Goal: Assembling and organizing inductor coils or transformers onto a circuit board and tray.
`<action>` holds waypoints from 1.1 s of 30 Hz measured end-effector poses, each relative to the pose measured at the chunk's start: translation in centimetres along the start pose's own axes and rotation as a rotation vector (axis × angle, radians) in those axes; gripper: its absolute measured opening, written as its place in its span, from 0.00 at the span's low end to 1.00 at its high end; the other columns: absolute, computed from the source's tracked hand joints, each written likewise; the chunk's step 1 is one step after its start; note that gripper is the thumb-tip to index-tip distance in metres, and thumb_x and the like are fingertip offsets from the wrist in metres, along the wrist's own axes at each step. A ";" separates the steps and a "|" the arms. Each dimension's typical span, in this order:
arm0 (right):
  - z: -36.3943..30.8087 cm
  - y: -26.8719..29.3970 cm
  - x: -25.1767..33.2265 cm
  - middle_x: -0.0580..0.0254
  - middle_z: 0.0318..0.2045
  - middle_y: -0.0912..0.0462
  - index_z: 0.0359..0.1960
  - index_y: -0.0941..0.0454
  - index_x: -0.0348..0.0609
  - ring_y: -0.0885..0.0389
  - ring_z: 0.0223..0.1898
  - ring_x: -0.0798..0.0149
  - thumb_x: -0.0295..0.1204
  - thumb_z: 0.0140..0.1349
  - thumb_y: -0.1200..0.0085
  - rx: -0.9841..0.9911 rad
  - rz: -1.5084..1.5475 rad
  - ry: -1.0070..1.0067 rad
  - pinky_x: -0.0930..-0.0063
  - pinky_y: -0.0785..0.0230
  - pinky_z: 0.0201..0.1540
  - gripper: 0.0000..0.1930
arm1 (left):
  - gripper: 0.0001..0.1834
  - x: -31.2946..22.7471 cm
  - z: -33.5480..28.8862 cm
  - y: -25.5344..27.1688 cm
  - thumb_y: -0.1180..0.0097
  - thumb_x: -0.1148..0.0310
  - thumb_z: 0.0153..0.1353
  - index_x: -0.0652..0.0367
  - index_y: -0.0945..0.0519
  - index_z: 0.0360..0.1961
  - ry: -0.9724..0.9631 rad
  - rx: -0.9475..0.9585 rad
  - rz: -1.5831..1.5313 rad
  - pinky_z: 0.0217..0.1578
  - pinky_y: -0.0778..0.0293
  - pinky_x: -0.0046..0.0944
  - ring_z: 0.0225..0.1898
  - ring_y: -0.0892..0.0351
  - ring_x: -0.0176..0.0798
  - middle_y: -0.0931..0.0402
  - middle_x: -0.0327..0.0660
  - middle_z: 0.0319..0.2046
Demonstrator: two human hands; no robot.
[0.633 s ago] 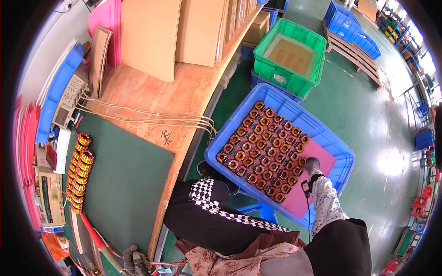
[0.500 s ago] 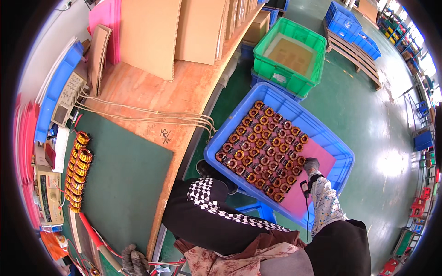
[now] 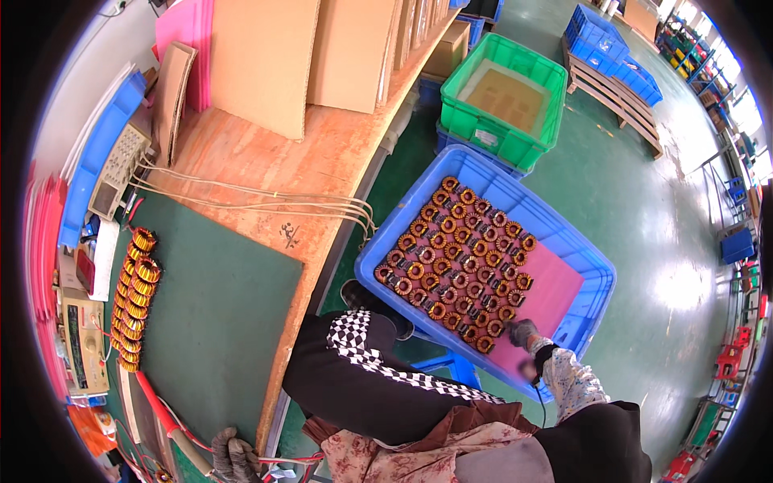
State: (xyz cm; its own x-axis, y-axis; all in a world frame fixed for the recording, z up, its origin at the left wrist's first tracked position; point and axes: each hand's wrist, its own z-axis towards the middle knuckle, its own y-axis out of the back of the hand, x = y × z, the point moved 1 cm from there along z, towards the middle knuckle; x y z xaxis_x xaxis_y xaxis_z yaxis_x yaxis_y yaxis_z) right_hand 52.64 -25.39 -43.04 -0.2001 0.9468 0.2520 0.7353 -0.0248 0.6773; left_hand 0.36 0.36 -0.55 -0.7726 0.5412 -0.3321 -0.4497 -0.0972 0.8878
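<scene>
Rows of copper-wound ring coils (image 3: 455, 259) stand on a pink sheet (image 3: 541, 288) inside a blue crate (image 3: 597, 299). My right hand (image 3: 523, 332), in a grey glove, reaches to the coils at the lower right end of the rows. Its fingers are blurred, so whether it holds a coil is unclear. A small dark clip (image 3: 527, 370) on a cord hangs blurred by my wrist band. At the bench's near edge, my gloved left hand (image 3: 233, 455) is closed around red and white wires (image 3: 290, 461), beside a red-and-tan sleeved cable (image 3: 161, 410).
More coils (image 3: 137, 298) stand stacked on the green mat (image 3: 221, 282) on the bench. Pale cables (image 3: 266, 201) cross the wood near upright cardboard sheets (image 3: 262, 64). A green crate (image 3: 547, 121) stands beyond the blue one. Test instruments (image 3: 84, 346) line the left.
My right hand has moved down and slightly left along the edge of the coil rows, and the clip by its wrist has swung lower. My left hand stays put.
</scene>
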 end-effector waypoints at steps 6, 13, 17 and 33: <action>-6.3 1.2 6.9 0.49 0.33 0.18 0.35 0.19 0.42 0.21 0.39 0.48 0.47 0.52 0.45 -0.049 0.200 -0.053 0.61 0.30 0.42 0.20 | 0.19 1.1 -1.1 0.9 0.55 0.78 0.60 0.54 0.32 0.54 -0.087 -0.022 0.047 0.24 0.26 0.39 0.29 0.23 0.47 0.28 0.54 0.44; -0.3 0.5 -0.1 0.49 0.36 0.19 0.37 0.20 0.43 0.21 0.41 0.48 0.47 0.52 0.46 0.006 -0.281 0.263 0.60 0.31 0.45 0.20 | 0.16 -1.9 0.8 0.4 0.50 0.62 0.63 0.68 0.23 0.41 0.516 -0.063 -0.295 0.25 0.31 0.25 0.27 0.29 0.28 0.26 0.38 0.27; -8.5 7.8 13.0 0.50 0.37 0.19 0.37 0.20 0.43 0.21 0.40 0.50 0.46 0.57 0.52 0.057 -0.238 -0.038 0.59 0.29 0.42 0.19 | 0.15 -1.8 0.5 1.2 0.50 0.62 0.63 0.66 0.23 0.41 0.608 -0.130 -0.489 0.28 0.31 0.26 0.27 0.29 0.28 0.25 0.37 0.30; -37.4 19.5 54.6 0.55 0.34 0.20 0.43 0.27 0.42 0.22 0.39 0.56 0.42 0.57 0.45 0.787 -0.917 1.551 0.66 0.30 0.42 0.19 | 0.11 1.4 -1.9 0.5 0.46 0.69 0.59 0.63 0.23 0.42 0.650 -0.064 -0.869 0.21 0.33 0.25 0.20 0.30 0.24 0.24 0.35 0.22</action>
State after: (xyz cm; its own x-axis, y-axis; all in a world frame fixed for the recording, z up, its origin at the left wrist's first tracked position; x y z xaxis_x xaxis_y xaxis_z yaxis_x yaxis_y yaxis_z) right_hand 31.82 13.78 9.75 -0.6007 -0.4710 0.6459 0.0865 0.7649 0.6383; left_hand -1.80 -0.58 -1.13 -0.2599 -0.0979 -0.9607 -0.9653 0.0521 0.2558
